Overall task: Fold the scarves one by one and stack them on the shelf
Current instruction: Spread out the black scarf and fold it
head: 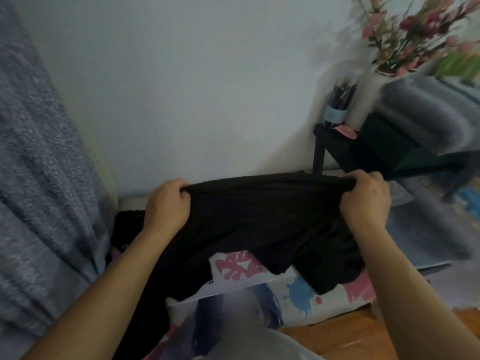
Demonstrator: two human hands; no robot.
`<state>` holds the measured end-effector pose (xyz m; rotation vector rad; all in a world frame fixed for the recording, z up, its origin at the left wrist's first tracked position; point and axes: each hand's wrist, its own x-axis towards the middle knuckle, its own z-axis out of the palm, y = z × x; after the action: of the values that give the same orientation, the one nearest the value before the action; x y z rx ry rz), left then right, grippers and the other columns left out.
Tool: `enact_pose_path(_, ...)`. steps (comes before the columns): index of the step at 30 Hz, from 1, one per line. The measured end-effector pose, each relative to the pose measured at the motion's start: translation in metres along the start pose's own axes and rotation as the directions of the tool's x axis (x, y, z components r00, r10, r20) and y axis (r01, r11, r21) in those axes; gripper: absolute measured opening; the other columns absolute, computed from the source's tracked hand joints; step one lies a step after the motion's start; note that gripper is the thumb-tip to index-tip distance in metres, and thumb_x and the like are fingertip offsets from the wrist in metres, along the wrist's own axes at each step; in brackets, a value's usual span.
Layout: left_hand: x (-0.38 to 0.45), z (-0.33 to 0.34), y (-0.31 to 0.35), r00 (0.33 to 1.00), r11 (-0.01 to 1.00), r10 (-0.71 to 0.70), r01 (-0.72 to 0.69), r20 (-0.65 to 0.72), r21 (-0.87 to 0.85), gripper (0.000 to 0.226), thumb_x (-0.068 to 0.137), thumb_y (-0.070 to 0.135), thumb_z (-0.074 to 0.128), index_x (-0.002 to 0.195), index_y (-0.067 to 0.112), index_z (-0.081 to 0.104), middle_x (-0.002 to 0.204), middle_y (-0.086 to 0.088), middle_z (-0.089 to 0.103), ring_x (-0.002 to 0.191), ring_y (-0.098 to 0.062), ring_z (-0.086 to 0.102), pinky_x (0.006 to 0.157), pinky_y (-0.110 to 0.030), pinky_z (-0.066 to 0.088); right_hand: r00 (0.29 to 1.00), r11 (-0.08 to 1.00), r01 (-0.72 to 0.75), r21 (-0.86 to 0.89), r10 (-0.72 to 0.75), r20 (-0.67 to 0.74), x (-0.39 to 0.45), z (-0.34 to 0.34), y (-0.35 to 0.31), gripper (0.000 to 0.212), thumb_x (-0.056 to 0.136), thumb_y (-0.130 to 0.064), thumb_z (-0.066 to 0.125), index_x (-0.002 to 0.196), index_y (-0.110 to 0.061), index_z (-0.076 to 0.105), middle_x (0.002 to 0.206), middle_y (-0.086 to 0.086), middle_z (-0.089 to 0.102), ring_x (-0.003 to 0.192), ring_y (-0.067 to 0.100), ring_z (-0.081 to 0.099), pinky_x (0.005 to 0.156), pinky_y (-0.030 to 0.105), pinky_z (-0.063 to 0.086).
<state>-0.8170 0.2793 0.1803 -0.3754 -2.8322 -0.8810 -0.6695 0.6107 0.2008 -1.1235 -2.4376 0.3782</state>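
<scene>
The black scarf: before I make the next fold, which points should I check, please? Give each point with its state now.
1. Left hand grips the top edge: ok.
2. Right hand grips the other end: ok.
3. Top edge of the black scarf stretched between the hands: ok.
4. Lower part hangs flat: not ok, it bunches on the splash-patterned cloth.
5. Corners aligned: cannot tell.
6. Shelf space free: cannot tell, blurred.

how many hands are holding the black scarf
2. The left hand grips the scarf at its upper left corner; the right hand grips the upper right corner, stretching the top edge between them.
</scene>
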Motion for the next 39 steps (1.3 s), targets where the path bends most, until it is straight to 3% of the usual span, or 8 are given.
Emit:
enact_pose_path(3, 0.008, -0.021, 0.032, 0.986, 0.989, 0.065, -0.043, 0.151, -0.144, 0.031, 0.102, 0.013, 0.047, 0.115, 0.025, 0.072, 0.114, 0.000, 0.072, 0.105, -0.021, 0.065, 0.085, -0.027, 0.045, 0.936, 0.926, 0.234, -0.297, -0.133, 0.325, -0.008, 0.003, -0.023, 0.068, 0.084, -0.016, 0.066, 0.146, -0.017, 0.039, 0.145, 0.017, 0.038, 0.133, 0.042, 0.033, 0.112, 0.051, 0.032)
enact_pose_path(8, -0.025, -0.035, 0.098, 0.828, 0.906, 0.316, -0.119, 0.462, -0.406, 0.022, 0.105, 0.029, 0.048, 0.089, 0.027, 0.064, 0.082, 0.009, 0.066, 0.078, -0.007, 0.060, 0.068, -0.023, 0.044, 0.480, 0.657, 0.333, 0.676, -0.736, 0.478, -0.068, -0.001, -0.094, 0.054, 0.083, -0.010, 0.074, 0.128, -0.032, 0.054, 0.116, -0.013, 0.065, 0.109, -0.002, 0.059, 0.093, 0.015, 0.045)
enact_pose_path(14, -0.043, -0.015, 0.054, 0.889, 0.974, 0.199, -0.227, 0.411, 0.018, 0.028, 0.091, 0.034, 0.072, 0.108, 0.037, 0.050, 0.104, 0.015, 0.059, 0.090, -0.007, 0.058, 0.068, -0.020, 0.041, 0.773, 0.737, 0.188, 0.649, -0.519, 0.366, -0.044, -0.022, -0.073, 0.013, 0.095, -0.006, 0.061, 0.103, -0.014, 0.068, 0.088, -0.004, 0.069, 0.079, -0.005, 0.063, 0.075, 0.018, 0.052)
enact_pose_path(22, -0.022, 0.000, 0.004, 0.958, 0.849, -0.215, 0.279, 0.189, -0.448, 0.013, 0.090, 0.011, 0.071, 0.088, 0.024, 0.069, 0.095, 0.000, 0.074, 0.095, -0.023, 0.070, 0.087, -0.037, 0.055, 0.672, 0.737, -0.153, 0.658, -0.410, 0.616, 0.004, -0.086, -0.038, 0.011, 0.094, -0.009, 0.062, 0.098, 0.000, 0.068, 0.090, 0.014, 0.071, 0.085, 0.026, 0.070, 0.066, 0.018, 0.057)
enact_pose_path(30, -0.009, -0.068, 0.093, 0.991, 0.947, -0.045, 0.083, 0.127, -0.310, 0.051, 0.100, 0.059, 0.047, 0.092, 0.017, 0.076, 0.097, 0.003, 0.075, 0.097, -0.020, 0.070, 0.090, -0.035, 0.052, 0.650, 0.558, -0.268, 0.785, -0.497, 0.575, 0.021, -0.134, 0.016, 0.024, 0.103, -0.015, 0.050, 0.098, 0.002, 0.066, 0.066, -0.002, 0.066, 0.053, 0.002, 0.061, 0.044, 0.012, 0.043)
enact_pose_path(34, -0.036, -0.077, 0.141, 0.739, 0.886, -0.128, 0.385, 0.662, -0.258, 0.069, 0.083, 0.081, 0.046, 0.106, 0.023, 0.077, 0.110, -0.005, 0.076, 0.102, -0.024, 0.072, 0.096, -0.040, 0.053, 0.724, 0.627, -0.170, 0.760, -0.443, 0.528, 0.031, -0.136, 0.064, 0.012, 0.097, -0.010, 0.060, 0.095, -0.003, 0.069, 0.074, 0.005, 0.069, 0.065, 0.013, 0.064, 0.054, 0.020, 0.050)
enact_pose_path(36, -0.058, -0.071, 0.156, 0.557, 0.973, -0.062, 0.217, 0.828, -0.073, 0.049, 0.089, 0.065, 0.056, 0.108, 0.025, 0.075, 0.106, 0.005, 0.077, 0.099, -0.014, 0.073, 0.092, -0.031, 0.054, 0.750, 0.824, 0.068, 0.563, -0.414, 0.516, 0.040, -0.123, 0.099, 0.007, 0.091, -0.002, 0.065, 0.090, -0.007, 0.070, 0.081, 0.010, 0.070, 0.075, 0.018, 0.064, 0.068, 0.029, 0.051)
enact_pose_path(39, -0.089, -0.050, 0.165, 0.503, 0.979, -0.108, -0.098, 0.857, 0.181, 0.027, 0.089, 0.048, 0.072, 0.103, 0.025, 0.074, 0.093, 0.011, 0.076, 0.086, -0.009, 0.071, 0.080, -0.028, 0.057, 0.769, 0.949, 0.316, 0.018, -0.267, 0.581, 0.041, -0.099, 0.149, 0.015, 0.088, -0.002, 0.062, 0.093, -0.016, 0.068, 0.098, 0.009, 0.068, 0.095, 0.027, 0.064, 0.081, 0.036, 0.051)
